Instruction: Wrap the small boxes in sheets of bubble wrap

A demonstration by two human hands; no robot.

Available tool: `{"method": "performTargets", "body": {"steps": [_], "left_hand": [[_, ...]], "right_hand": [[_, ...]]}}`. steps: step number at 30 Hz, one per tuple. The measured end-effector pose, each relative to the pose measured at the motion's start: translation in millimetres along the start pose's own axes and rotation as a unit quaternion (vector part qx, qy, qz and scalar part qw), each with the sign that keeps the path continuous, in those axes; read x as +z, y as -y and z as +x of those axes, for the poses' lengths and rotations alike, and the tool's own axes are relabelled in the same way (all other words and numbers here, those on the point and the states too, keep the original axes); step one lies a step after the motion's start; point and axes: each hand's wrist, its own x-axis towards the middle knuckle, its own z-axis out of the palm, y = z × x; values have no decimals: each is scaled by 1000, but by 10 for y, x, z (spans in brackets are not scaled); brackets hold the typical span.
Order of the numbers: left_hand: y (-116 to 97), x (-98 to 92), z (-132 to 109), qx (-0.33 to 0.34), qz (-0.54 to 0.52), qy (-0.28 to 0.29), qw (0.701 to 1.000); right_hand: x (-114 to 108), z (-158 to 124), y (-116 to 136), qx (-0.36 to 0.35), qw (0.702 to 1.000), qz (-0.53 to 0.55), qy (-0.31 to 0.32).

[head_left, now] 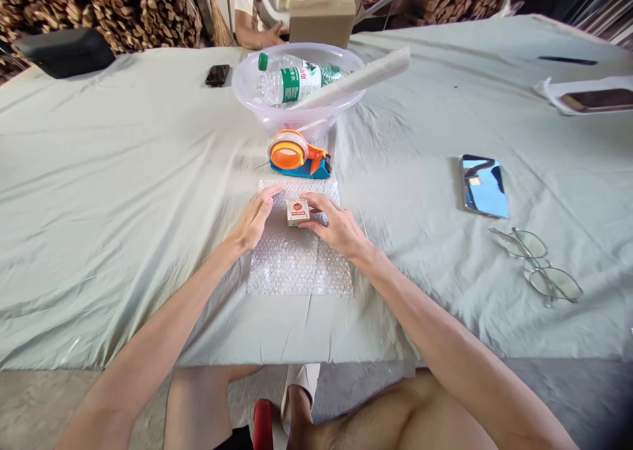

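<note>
A small white box with a red mark [297, 212] lies on a sheet of bubble wrap [299, 265] spread on the pale green cloth. My right hand [337, 227] rests on the wrap with its fingertips touching the box's right side. My left hand [254, 218] hovers open just left of the box, fingers pointing toward it, close to the wrap's left edge. Just beyond the wrap stands an orange and blue tape dispenser [298, 155].
A clear plastic bowl [247, 80] holds a water bottle [291, 80] and a white roll [361, 77]. A phone [483, 185] and glasses [539, 265] lie right; a dark phone [217, 74], cardboard box [322, 21] and another person [270, 4] are at the far side.
</note>
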Motion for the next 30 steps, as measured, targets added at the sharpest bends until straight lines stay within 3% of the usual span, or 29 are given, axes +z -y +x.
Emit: {"method": "performTargets", "body": {"steps": [4, 7, 10, 14, 21, 24, 27, 30], "left_hand": [[2, 13, -7, 8, 12, -21, 1000], [-45, 17, -38, 5, 98, -126, 987], [-124, 42, -85, -34, 265, -194, 944], [-201, 99, -132, -67, 388, -142, 908], [-253, 96, -130, -94, 340, -89, 932], [-313, 68, -120, -89, 314, -83, 942], [-353, 43, -115, -94, 276, -74, 954], [-343, 26, -111, -84, 234, -71, 966]], "right_hand": [[7, 8, 18, -7, 1000, -3, 5], [-7, -1, 22, -22, 1000, -17, 4], [-6, -8, 18, -21, 999, -31, 1], [18, -12, 3, -27, 999, -36, -1], [16, -13, 23, -25, 998, -51, 4], [-63, -8, 36, -32, 995, -82, -53], [-165, -3, 37, 89, 972, -152, -152], [-188, -11, 29, 209, 942, -226, -132]]}}
